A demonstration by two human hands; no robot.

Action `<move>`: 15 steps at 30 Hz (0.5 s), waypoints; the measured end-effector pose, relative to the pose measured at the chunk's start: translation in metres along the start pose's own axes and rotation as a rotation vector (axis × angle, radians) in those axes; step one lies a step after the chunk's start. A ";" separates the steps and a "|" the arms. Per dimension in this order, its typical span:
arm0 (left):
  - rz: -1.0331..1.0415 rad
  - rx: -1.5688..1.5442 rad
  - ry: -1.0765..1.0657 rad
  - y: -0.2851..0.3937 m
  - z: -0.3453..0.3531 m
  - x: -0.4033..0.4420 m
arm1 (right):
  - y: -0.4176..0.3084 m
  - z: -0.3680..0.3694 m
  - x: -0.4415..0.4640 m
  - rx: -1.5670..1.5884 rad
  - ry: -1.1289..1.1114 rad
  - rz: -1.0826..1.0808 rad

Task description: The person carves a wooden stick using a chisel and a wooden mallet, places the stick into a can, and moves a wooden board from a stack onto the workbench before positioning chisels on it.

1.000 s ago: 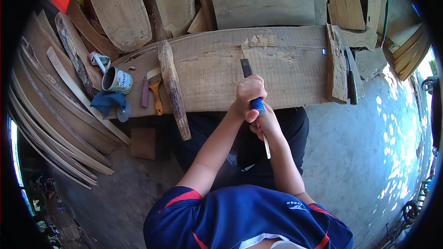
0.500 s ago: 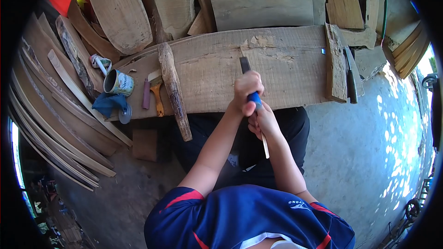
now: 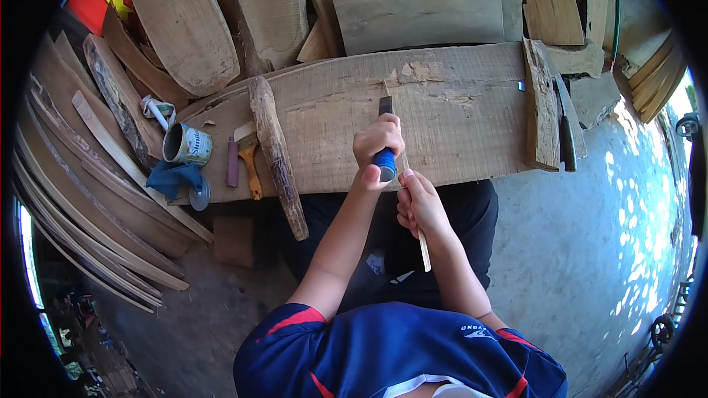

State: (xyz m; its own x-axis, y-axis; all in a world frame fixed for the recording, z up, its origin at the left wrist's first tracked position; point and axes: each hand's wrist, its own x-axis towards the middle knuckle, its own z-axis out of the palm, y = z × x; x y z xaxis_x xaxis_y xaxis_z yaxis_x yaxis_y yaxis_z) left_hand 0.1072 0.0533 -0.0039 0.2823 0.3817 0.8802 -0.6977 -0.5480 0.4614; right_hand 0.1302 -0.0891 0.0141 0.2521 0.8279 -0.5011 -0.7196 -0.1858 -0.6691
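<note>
My left hand (image 3: 378, 141) is wrapped around the blue handle of a tool with a flat dark blade (image 3: 386, 105); whether it is a knife or a chisel I cannot tell. The blade points away from me over the wide plank (image 3: 332, 133). Lower and to the right, my right hand (image 3: 422, 203) is closed on a thin wooden strip (image 3: 424, 250). One end of that strip sticks out toward my body, while the far part runs up onto the plank alongside the blade. The fist hides much of the tool's handle.
A rough wood stick (image 3: 276, 158), a paintbrush (image 3: 249, 162), a purple-handled tool (image 3: 232, 162), a can (image 3: 186, 144) and a blue cloth (image 3: 173, 177) lie left. At right are a bark-edged piece (image 3: 542, 107) and a black-handled knife (image 3: 566, 133). Boards (image 3: 417, 15) stand behind.
My left hand has drawn slightly left and toward me with the blue-handled tool, its handle end now facing me. My right hand keeps hold of the strip, which sits slightly lower.
</note>
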 end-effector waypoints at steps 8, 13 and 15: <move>0.005 -0.016 -0.025 -0.005 -0.004 0.002 | 0.001 0.000 0.000 -0.006 -0.015 -0.021; -0.022 0.012 -0.025 -0.028 -0.004 0.015 | 0.000 0.002 0.000 -0.015 0.010 -0.004; -0.024 0.005 -0.023 -0.029 -0.005 0.014 | -0.001 0.000 0.000 0.015 -0.018 -0.018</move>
State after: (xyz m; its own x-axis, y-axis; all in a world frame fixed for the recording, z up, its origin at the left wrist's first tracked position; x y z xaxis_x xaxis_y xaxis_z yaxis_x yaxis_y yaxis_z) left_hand 0.1278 0.0783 -0.0054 0.3143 0.3775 0.8710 -0.6870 -0.5428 0.4831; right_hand 0.1304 -0.0893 0.0147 0.2540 0.8403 -0.4790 -0.7244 -0.1629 -0.6699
